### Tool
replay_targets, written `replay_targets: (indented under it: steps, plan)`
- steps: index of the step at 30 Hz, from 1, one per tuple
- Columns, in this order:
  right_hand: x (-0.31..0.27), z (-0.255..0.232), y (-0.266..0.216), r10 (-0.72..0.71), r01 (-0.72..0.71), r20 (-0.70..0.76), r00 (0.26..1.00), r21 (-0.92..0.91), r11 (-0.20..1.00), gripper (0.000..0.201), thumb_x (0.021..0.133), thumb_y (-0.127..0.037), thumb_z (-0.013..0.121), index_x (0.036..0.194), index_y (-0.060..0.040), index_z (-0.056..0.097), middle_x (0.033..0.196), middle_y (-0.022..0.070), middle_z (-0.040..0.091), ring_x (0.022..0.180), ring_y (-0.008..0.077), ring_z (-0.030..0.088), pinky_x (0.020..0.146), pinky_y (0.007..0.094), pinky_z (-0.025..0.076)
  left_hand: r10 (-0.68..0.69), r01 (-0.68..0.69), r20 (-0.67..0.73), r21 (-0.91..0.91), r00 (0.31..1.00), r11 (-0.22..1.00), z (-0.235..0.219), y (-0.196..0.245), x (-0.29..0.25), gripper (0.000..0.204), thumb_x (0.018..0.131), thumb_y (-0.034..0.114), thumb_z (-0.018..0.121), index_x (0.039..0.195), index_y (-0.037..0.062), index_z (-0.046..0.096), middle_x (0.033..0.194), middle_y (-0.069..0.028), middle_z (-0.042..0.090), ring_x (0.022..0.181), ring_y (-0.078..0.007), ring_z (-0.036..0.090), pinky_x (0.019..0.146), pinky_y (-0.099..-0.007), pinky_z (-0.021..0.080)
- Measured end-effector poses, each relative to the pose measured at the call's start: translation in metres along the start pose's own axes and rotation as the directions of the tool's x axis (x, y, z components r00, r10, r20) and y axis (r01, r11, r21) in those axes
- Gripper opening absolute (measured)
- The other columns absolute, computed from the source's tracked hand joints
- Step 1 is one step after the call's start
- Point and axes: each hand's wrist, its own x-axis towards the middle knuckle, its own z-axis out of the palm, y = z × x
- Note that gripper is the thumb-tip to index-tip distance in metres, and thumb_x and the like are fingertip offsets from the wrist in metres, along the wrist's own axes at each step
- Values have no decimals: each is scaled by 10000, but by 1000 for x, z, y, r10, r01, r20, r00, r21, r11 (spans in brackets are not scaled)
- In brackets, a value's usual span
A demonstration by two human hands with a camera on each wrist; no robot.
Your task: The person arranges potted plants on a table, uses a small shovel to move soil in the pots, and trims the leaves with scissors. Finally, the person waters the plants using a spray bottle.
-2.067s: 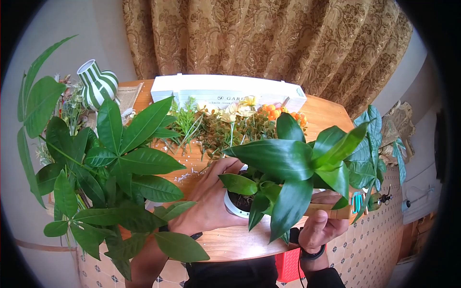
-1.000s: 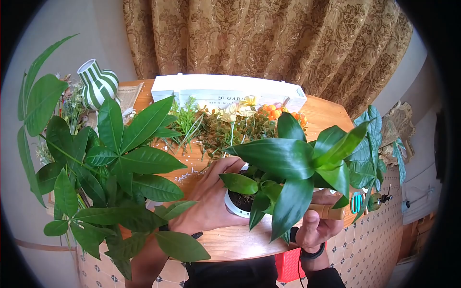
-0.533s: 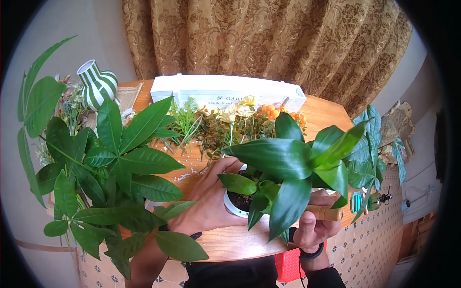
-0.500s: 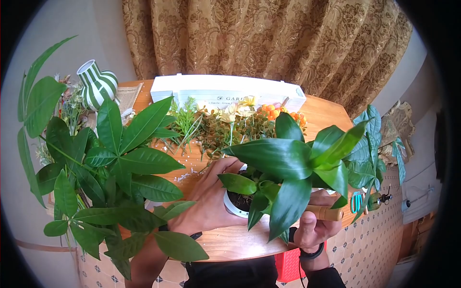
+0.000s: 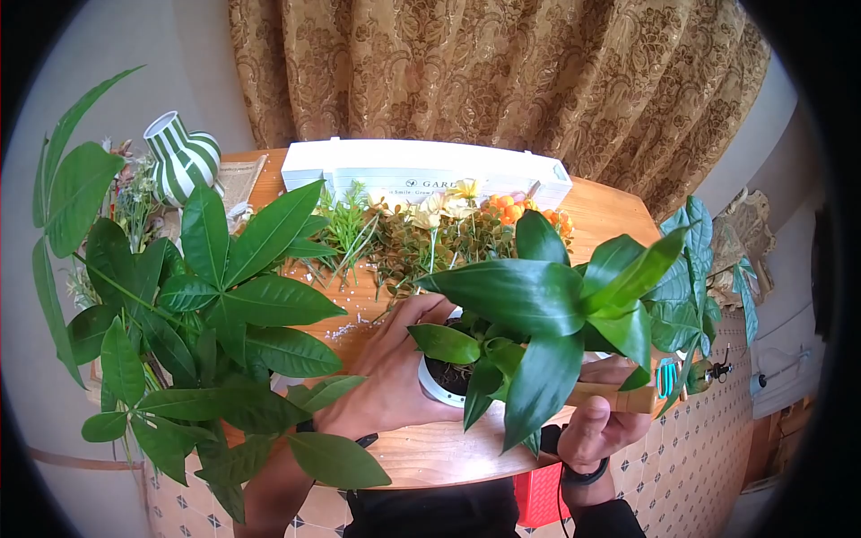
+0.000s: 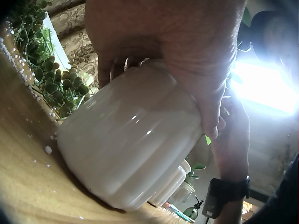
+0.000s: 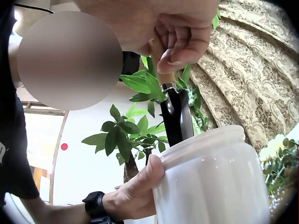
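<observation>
My left hand (image 5: 390,386) grips the side of a glossy white flowerpot (image 6: 131,135), thumb near the rim. Dark soil (image 5: 448,377) shows inside, and a broad-leaved green plant (image 5: 547,377) grows from it, leaning right. My right hand (image 5: 596,430) holds the wooden handle (image 5: 632,399) of a small trowel, with fingers and thumb around it. In the right wrist view the trowel's black blade (image 7: 177,119) points down into the pot, its tip hidden behind the rim. The plant's leaves cover much of the pot and part of the right hand in the head view.
A large leafy plant (image 5: 211,314) fills the left side. Artificial flowers (image 5: 439,224) lie before a white planter box (image 5: 421,170) at the back. A striped vase (image 5: 184,161) stands back left; teal-handled scissors (image 5: 666,378) lie right. White granules (image 5: 345,330) dot the wooden table (image 5: 457,457).
The right hand and trowel handle shifted slightly left, then moved back right, close to where they were at first. The left hand and the pot stay in place.
</observation>
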Motion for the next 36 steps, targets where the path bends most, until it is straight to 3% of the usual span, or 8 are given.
replay_targets:
  steps: [5, 8, 11, 15, 21, 31, 34, 36]
  plan:
    - [2, 3, -6, 30, -27, -59, 998, 50, 998, 339, 941, -213, 702, 987, 68, 517, 842, 142, 638, 675, 187, 617, 589, 299, 508, 4, -4, 19, -9, 1000, 1000, -1, 2, 0, 793, 600, 392, 890, 1276, 110, 588, 1320, -100, 546, 1269, -356, 446, 1072, -476, 388]
    - [-2, 3, -3, 28, -25, -40, 999, 72, 997, 320, 931, -190, 715, 1014, 54, 525, 858, 142, 627, 679, 187, 614, 581, 300, 496, -87, 89, 26, -97, 996, 991, 0, 3, 0, 778, 600, 392, 893, 1261, 105, 598, 1316, -102, 548, 1257, -357, 454, 1064, -474, 396]
    - [-9, 4, 4, -38, 39, 15, 999, -23, 999, 303, 906, -175, 748, 1045, 11, 555, 861, 123, 618, 647, 184, 600, 578, 319, 472, -112, 119, 53, -159, 992, 980, 1, 1, 0, 779, 600, 397, 898, 1255, 99, 599, 1305, -111, 551, 1246, -359, 461, 1057, -474, 403]
    - [-1, 1, 0, -29, 35, 81, 996, -70, 997, 302, 905, -174, 748, 1031, 20, 554, 859, 116, 618, 637, 183, 600, 586, 323, 474, -1, 1, 21, 2, 1000, 1000, 0, 0, -1, 772, 603, 406, 900, 1246, 100, 602, 1275, -113, 556, 1242, -357, 460, 1054, -476, 406]
    - [-3, 6, -1, 48, -46, -52, 997, 33, 998, 281, 906, -170, 744, 984, 24, 556, 852, 117, 611, 624, 179, 593, 565, 314, 460, -10, 11, 16, -16, 1000, 1000, -1, 1, 0, 755, 607, 410, 898, 1235, 104, 611, 1265, -110, 556, 1240, -357, 458, 1056, -474, 407]
    - [4, 12, -6, 13, -12, -21, 1000, 25, 1000, 277, 917, -165, 723, 944, 46, 547, 801, 121, 631, 605, 166, 594, 556, 294, 469, 36, -37, 6, 37, 999, 999, -1, 1, 0, 752, 609, 406, 894, 1235, 99, 611, 1274, -107, 560, 1235, -358, 463, 1053, -476, 410]
    - [3, 12, -12, 189, -186, -49, 981, 56, 981, 375, 985, -310, 627, 956, 61, 578, 844, 133, 627, 742, 217, 589, 689, 331, 471, 39, -39, 3, 29, 999, 999, -2, 1, 1, 740, 612, 407, 894, 1225, 98, 618, 1277, -107, 561, 1231, -357, 463, 1054, -477, 407]
    - [3, 11, -4, 83, -82, -40, 996, 42, 996, 312, 944, -213, 684, 965, 66, 546, 790, 132, 633, 627, 173, 607, 571, 281, 483, 25, -25, 7, 25, 1000, 999, -2, 2, 1, 725, 617, 412, 892, 1214, 98, 625, 1273, -108, 566, 1235, -356, 458, 1058, -475, 403]
